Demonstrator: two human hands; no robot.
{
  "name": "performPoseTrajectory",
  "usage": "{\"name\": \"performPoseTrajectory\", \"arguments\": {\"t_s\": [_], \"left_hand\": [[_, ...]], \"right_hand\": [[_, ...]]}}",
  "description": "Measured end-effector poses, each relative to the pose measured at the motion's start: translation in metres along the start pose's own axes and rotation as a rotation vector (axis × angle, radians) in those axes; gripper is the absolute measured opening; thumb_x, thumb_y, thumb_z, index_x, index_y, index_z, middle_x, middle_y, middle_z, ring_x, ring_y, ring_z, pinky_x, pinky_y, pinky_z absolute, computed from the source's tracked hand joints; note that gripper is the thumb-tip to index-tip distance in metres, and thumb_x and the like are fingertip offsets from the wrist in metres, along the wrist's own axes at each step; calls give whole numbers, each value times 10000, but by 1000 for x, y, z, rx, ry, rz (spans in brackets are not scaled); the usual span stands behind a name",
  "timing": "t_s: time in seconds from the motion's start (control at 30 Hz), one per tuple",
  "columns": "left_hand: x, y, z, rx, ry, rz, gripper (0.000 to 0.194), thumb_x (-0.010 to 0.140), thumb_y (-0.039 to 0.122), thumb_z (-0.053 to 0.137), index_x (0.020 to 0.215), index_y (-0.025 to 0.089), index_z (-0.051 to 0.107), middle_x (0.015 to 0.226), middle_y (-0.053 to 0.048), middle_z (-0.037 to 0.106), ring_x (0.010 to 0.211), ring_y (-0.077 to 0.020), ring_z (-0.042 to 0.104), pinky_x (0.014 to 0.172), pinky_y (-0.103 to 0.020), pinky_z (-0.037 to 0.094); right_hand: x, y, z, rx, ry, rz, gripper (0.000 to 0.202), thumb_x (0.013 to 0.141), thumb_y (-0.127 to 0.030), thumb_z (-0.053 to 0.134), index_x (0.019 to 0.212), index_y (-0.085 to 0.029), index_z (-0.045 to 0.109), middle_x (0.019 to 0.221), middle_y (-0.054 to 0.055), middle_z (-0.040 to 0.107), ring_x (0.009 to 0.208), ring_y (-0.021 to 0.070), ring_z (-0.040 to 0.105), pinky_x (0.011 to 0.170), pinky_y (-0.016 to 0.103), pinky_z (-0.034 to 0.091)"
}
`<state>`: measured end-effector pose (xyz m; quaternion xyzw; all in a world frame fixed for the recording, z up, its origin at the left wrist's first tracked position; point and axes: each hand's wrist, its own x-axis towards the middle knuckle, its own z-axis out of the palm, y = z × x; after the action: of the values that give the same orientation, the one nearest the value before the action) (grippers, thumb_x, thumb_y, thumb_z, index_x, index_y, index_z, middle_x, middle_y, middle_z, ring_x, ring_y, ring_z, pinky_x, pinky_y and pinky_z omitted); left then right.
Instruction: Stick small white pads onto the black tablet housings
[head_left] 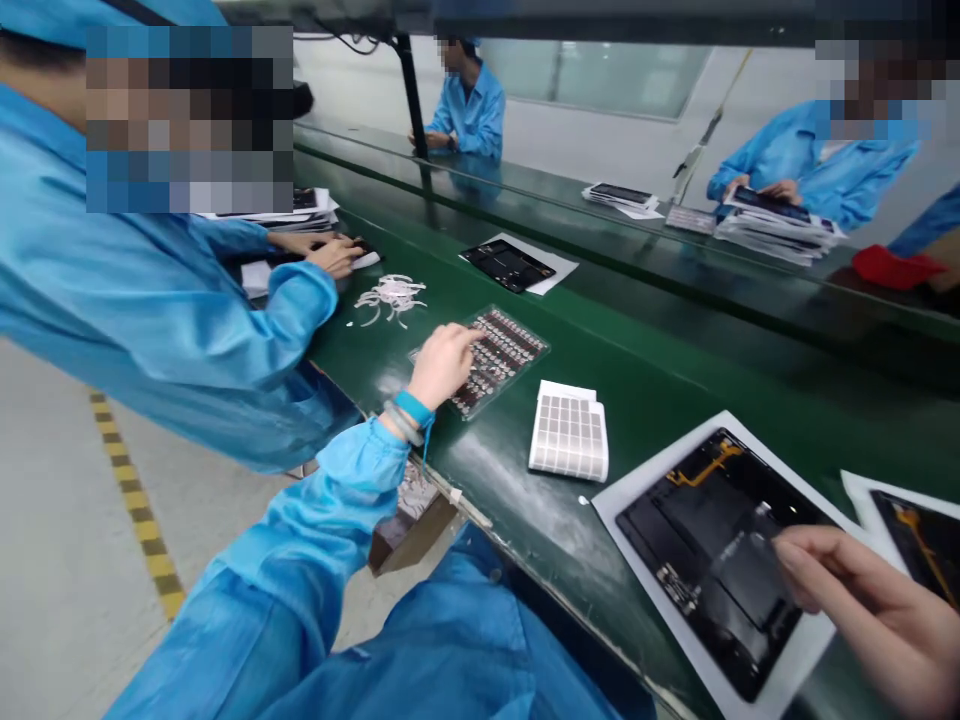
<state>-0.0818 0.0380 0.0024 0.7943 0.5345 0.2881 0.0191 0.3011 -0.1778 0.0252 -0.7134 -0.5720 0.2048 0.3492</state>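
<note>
My left hand (442,365) rests on a clear tray (504,345) filled with rows of small parts. Its index finger is stretched out onto the rows, and it grips nothing that I can see. My right hand (862,590), thumb and finger pinched together, is over a black device panel (720,560) with an orange flex cable (705,468). A small see-through piece seems to be at those fingertips, too unclear to name. White paper (637,500) lies under the panel. Between my hands sits a folded sheet of grey square stickers (571,435).
White peeled strips (391,297) lie near a co-worker's hands (334,255) on the left. Another black panel (510,262) on paper is farther back on the green bench (637,350). At the right edge is a further panel (919,540). Co-workers sit across the bench.
</note>
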Motion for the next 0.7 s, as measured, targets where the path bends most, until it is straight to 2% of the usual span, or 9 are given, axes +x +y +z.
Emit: {"name": "performPoseTrajectory", "arguments": {"t_s": [0.07,0.1,0.2,0.23,0.3,0.4,0.57,0.63,0.7], "left_hand": [[-18,44,-5,-106,135,65,304,896,111,359,1069,124,608,1046,-110,608,1018,-212,539,918,-360,429],[-31,70,-6,-203,143,164,281,910,132,366,1062,141,602,1026,-89,615,990,-196,554,886,-337,448],[-72,145,0,-340,-122,479,248,924,301,468,1085,158,592,1006,-72,642,924,-208,585,817,-345,470],[-83,165,5,-382,-207,525,278,923,367,480,1064,158,598,973,-71,647,895,-207,590,794,-342,474],[-96,195,17,-430,-320,580,279,954,364,429,945,158,617,862,-54,647,826,-190,591,761,-325,469],[-98,217,36,-509,-405,603,311,983,259,360,806,160,596,767,-27,630,747,-155,576,745,-293,453],[-93,222,47,-573,-494,541,269,973,258,405,794,159,580,791,-21,634,749,-147,568,723,-269,444],[-98,222,52,-513,-511,564,257,972,299,414,840,163,588,827,-27,631,782,-159,570,750,-286,447],[-106,221,59,-433,-528,653,219,949,347,463,930,169,591,904,-41,625,838,-179,568,778,-307,452]], "right_hand": [[-8,-9,-1,24,-48,63,326,739,-565,600,724,-241,629,670,51,618,604,196,588,523,266,492],[-11,-15,1,56,-88,80,337,750,-563,587,710,-229,614,669,43,609,608,183,575,533,258,485],[-17,-31,14,150,-228,95,335,814,-507,542,676,-202,565,624,10,549,571,137,506,523,231,439],[-18,-34,19,178,-270,93,330,828,-489,533,674,-198,554,606,0,529,557,126,485,515,226,424],[-23,-35,26,226,-320,91,310,844,-461,524,688,-194,546,591,-13,507,546,115,462,514,223,408],[-31,-29,27,291,-323,115,285,851,-445,536,727,-190,567,603,-15,520,553,111,473,524,223,411],[-36,-9,16,381,-340,207,299,843,-476,563,783,-185,595,590,-8,552,545,117,510,524,232,426],[-34,-2,12,387,-280,224,313,839,-487,570,757,-186,579,590,-4,559,559,120,523,551,238,437],[-31,2,8,397,-184,253,330,823,-505,585,734,-188,562,584,-4,558,562,121,519,558,240,433]]}}
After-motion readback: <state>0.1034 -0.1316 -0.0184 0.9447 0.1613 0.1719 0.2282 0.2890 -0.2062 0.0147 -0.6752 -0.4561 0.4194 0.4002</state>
